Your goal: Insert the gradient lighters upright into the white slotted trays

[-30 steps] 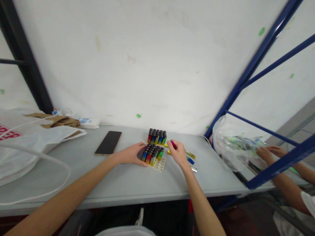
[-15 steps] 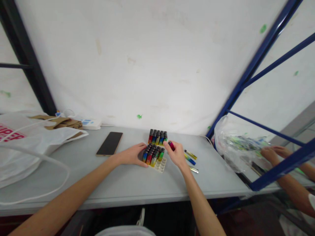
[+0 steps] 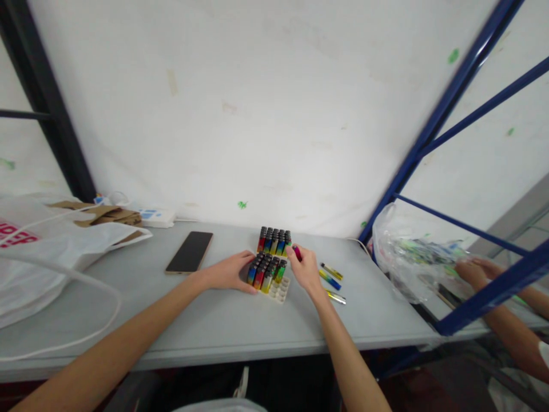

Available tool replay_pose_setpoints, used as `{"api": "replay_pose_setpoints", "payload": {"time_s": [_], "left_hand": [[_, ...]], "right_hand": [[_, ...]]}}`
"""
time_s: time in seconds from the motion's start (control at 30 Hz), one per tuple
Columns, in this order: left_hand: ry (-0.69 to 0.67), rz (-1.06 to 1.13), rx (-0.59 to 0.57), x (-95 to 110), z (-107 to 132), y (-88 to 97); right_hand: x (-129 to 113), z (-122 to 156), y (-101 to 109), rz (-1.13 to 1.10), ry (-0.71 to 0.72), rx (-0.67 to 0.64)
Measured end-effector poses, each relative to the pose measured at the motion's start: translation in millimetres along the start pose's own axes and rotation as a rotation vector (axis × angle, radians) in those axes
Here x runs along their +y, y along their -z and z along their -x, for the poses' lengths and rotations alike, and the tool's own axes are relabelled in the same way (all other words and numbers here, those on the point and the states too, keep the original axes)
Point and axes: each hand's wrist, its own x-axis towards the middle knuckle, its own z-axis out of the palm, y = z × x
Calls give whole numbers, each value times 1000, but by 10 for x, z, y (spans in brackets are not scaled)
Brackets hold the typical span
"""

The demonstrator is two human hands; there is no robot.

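A white tray holds several upright colourful lighters in its slots. My left hand rests against the tray's left side, fingers curled on it. Just right of the tray, my right hand pinches a red and pink lighter above the filled rows. A second block of upright lighters stands behind the tray. Three loose lighters lie on the table to the right of my right hand.
A dark phone lies on the grey table to the left. White plastic bags and cardboard sit far left. A blue metal frame rises at right, where another person's hands handle a clear bag.
My right hand has carried the red lighter leftwards from the loose pile to just over the tray. The left hand has stayed on the tray.
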Motion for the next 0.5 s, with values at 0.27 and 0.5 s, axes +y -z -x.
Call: {"api": "replay_pose_setpoints", "payload": {"time_s": [0.27, 0.5], "left_hand": [[-15, -24, 0, -47, -8, -15], [-26, -36, -8, -55, -17, -14]], "right_hand": [[-226, -22, 413, 48, 151, -282], [-500, 64, 732, 187, 236, -519]]}}
